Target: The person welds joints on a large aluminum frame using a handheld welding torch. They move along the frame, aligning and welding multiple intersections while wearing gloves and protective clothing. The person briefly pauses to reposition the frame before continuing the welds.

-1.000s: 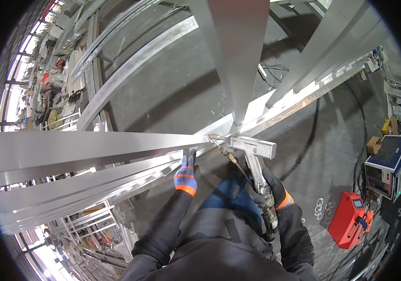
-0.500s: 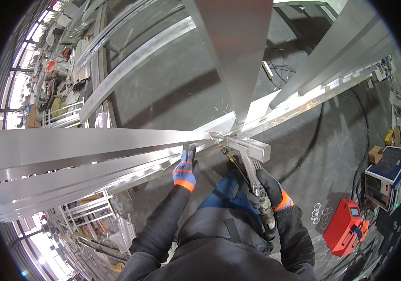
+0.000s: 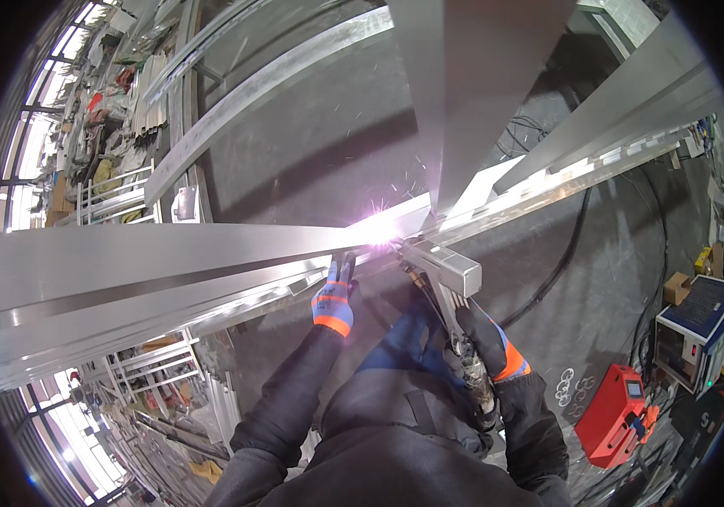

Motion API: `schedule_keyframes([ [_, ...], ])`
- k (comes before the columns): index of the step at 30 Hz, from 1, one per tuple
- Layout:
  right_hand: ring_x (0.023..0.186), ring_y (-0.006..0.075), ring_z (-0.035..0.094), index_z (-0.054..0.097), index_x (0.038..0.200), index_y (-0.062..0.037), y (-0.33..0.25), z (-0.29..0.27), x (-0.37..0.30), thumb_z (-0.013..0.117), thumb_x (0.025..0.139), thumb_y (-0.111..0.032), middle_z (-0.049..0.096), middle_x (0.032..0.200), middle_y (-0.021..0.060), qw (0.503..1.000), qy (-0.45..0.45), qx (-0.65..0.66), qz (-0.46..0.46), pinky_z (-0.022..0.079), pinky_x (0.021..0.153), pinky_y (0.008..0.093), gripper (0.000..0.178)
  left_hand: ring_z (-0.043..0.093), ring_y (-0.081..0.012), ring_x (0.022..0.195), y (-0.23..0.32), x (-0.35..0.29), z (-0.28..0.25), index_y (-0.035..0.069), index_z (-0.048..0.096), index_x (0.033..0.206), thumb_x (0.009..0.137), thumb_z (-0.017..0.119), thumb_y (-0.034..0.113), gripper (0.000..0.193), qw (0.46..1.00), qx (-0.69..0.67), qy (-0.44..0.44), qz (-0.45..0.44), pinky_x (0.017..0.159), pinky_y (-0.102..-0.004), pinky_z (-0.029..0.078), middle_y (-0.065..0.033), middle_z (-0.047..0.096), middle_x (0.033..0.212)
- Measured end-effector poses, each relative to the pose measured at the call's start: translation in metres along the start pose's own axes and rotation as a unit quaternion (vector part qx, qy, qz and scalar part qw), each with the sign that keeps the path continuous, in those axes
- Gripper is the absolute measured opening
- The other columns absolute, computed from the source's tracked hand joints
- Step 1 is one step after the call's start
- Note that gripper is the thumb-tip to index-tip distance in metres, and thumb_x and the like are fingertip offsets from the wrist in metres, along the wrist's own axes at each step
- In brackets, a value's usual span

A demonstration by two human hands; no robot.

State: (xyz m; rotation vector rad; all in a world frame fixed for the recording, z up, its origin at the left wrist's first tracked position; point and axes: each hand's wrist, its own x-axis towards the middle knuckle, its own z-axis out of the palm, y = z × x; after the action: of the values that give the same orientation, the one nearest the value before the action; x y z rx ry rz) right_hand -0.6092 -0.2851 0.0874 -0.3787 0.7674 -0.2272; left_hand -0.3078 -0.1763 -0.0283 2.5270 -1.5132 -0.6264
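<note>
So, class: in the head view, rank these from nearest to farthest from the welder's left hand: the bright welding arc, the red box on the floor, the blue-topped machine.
Measured from the left hand:
1. Welding arc, just above and right of it, at the beam joint.
2. Red box, on the floor, lower right.
3. Blue-topped machine, far right, beyond the red box.

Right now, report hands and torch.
Left hand braced on metal beam. Right hand grips welding torch, arc lit. Nothing blocking.

A dark grey workshop floor (image 3: pixel 320 127) lies below, with bright windows (image 3: pixel 7 177) at left and cluttered racks (image 3: pixel 168 389).
</note>
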Motion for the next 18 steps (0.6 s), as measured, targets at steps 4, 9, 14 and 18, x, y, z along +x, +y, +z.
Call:
schedule_keyframes([
  [4, 0.063, 0.0159, 0.061, 0.051, 0.135, -0.0067, 0.004, -0.006, 0.002, 0.052, 0.107, -0.036, 0.065, 0.092, 0.0069, 0.999, 0.014, -0.040, -0.023, 0.050, 0.052, 0.0320, 0.041, 0.057, -0.0398, 0.128, -0.002, 0.000, 0.002, 0.031, 0.041, 0.158, 0.098, 0.057, 0.011, 0.065, 1.000, 0.003, 0.003, 0.006, 0.099, -0.0470, 0.054, -0.0159, 0.045, 0.159],
  [9, 0.068, 0.0146, 0.062, 0.052, 0.134, -0.0065, 0.009, -0.017, -0.002, 0.051, 0.107, -0.036, 0.065, 0.095, 0.0063, 0.999, -0.039, 0.018, 0.024, 0.051, 0.055, 0.0315, 0.040, 0.069, -0.0415, 0.106, -0.007, -0.001, 0.007, 0.034, 0.036, 0.160, 0.097, 0.056, 0.002, 0.073, 0.999, 0.021, 0.029, 0.041, 0.089, -0.0467, 0.056, -0.0228, 0.043, 0.159],
  [14, 0.053, 0.0169, 0.059, 0.051, 0.133, -0.0079, 0.007, -0.012, -0.002, 0.053, 0.103, -0.037, 0.065, 0.087, 0.0071, 0.999, 0.019, -0.015, 0.037, 0.049, 0.047, 0.0319, 0.042, 0.068, -0.0432, 0.106, -0.007, -0.001, 0.009, 0.032, 0.040, 0.158, 0.094, 0.054, 0.000, 0.073, 0.998, 0.026, 0.043, 0.028, 0.087, -0.0474, 0.056, -0.0226, 0.047, 0.156],
  [18, 0.052, 0.0152, 0.058, 0.053, 0.130, -0.0097, -0.004, -0.003, -0.014, 0.051, 0.101, -0.035, 0.065, 0.083, 0.0078, 0.999, -0.011, 0.034, 0.039, 0.047, 0.045, 0.0287, 0.039, 0.067, -0.0425, 0.110, -0.003, 0.000, 0.005, 0.033, 0.037, 0.160, 0.093, 0.055, 0.000, 0.077, 0.998, 0.046, 0.027, 0.017, 0.090, -0.0466, 0.056, -0.0208, 0.043, 0.159],
])
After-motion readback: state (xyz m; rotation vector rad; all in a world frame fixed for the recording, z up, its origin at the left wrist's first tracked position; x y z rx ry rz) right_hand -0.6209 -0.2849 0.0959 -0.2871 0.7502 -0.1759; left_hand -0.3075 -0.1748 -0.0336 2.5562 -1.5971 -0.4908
